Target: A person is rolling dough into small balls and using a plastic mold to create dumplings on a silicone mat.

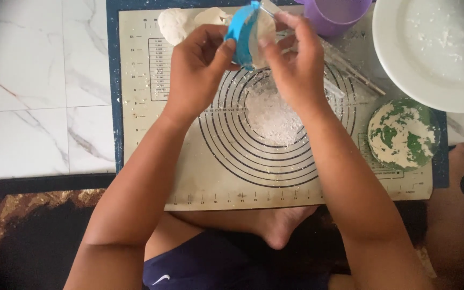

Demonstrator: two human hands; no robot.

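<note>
Two hands, left hand (200, 59) and right hand (291, 56), grip blue mold (241, 32) above mat (200, 177). Dough (264, 29) inside looks soft, sticky; best held by mold's stiff rim.

No pkgs, labels, signs or screens.

I count one mat (151, 134), one blue mould (241, 33), two dough lumps (175, 24), one purple cup (335, 15), one white plate (436, 51), one green lid (402, 134), one rolling pin (353, 70), and my two hands (200, 64).
</note>
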